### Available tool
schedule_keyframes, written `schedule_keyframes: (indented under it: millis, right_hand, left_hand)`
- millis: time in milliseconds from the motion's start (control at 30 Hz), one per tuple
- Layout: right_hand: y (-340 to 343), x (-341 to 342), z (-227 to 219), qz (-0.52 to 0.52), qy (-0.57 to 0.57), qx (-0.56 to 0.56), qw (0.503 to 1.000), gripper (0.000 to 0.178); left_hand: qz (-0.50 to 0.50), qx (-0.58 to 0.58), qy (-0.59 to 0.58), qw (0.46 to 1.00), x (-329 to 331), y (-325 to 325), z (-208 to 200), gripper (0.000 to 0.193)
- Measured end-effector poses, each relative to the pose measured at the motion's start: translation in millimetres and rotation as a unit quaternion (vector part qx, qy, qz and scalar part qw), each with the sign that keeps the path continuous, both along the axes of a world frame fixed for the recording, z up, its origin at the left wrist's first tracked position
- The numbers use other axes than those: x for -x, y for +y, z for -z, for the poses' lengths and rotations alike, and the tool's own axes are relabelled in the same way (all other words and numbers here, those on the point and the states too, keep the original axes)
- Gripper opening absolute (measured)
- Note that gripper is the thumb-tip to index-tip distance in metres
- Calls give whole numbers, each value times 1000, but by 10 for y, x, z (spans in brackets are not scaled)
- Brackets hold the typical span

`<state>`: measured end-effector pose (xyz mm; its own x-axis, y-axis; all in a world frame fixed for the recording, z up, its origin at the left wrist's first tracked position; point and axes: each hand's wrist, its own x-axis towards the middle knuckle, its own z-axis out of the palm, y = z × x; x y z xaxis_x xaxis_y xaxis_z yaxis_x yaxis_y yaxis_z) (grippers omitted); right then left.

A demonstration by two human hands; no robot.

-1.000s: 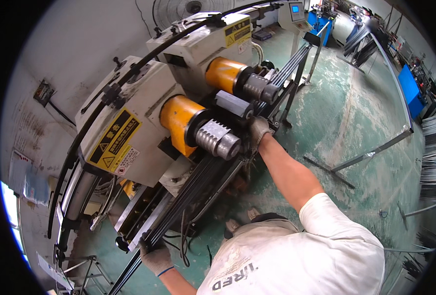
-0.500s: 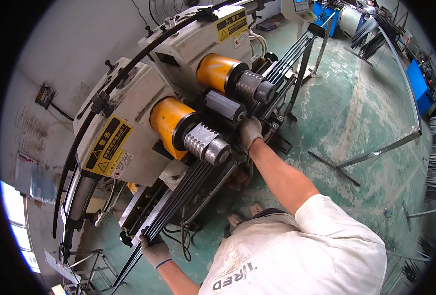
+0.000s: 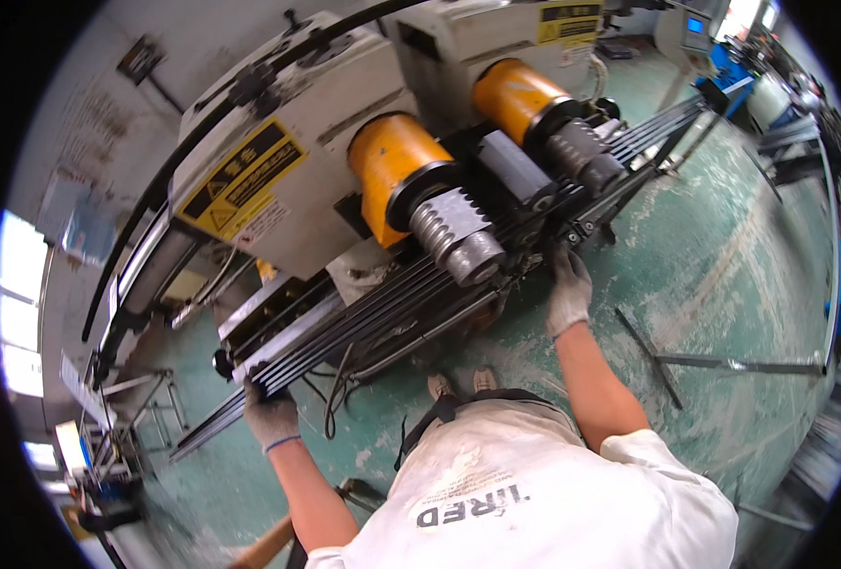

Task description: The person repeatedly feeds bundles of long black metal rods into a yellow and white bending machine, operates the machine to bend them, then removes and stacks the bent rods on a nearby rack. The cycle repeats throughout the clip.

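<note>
Long, thin dark metal bars (image 3: pixel 330 332) lie side by side along the front of a machine. My left hand (image 3: pixel 270 415), in a grey knit glove, is closed around them near their lower left end. My right hand (image 3: pixel 570 292), gloved too, is up against the machine's front rail, right of the nearer ridged steel roller (image 3: pixel 453 232). Its fingers look pressed together, but their tips are lost in the dark metal, so what they grip is hidden. Above the bars stick out a second ridged roller (image 3: pixel 582 156) and a dark faceted roller (image 3: pixel 515 171).
Orange cylinders (image 3: pixel 397 171) carry the ridged rollers on the pale machine housing (image 3: pixel 287 114). A black hose (image 3: pixel 155 228) arcs along its left. Cables (image 3: pixel 333 403) hang beneath the bars. A metal floor frame (image 3: pixel 724 363) stands at the right on the worn green floor.
My view has swung, so the machine sits further right and higher. My right hand has moved away from the faceted roller to the front rail. My left hand still holds the bars.
</note>
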<state>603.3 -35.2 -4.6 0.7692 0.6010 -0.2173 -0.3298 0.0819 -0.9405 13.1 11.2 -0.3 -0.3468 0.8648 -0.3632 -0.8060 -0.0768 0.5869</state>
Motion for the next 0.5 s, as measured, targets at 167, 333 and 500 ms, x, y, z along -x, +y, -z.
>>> schedule_keyframes:
  millis: [167, 333, 500]
  right_hand:
    - [-194, 152, 142, -17, 65, 56, 996, 65]
    - [-156, 318, 215, -42, 53, 100, 993, 66]
    - [-186, 346, 476, -92, -27, 127, 987, 74]
  left_hand:
    - [-1, -36, 5, 999, -557, -63, 26, 29]
    - [72, -2, -37, 997, -1382, -95, -171, 42]
    - [144, -12, -89, 986, -1558, -104, -252, 45]
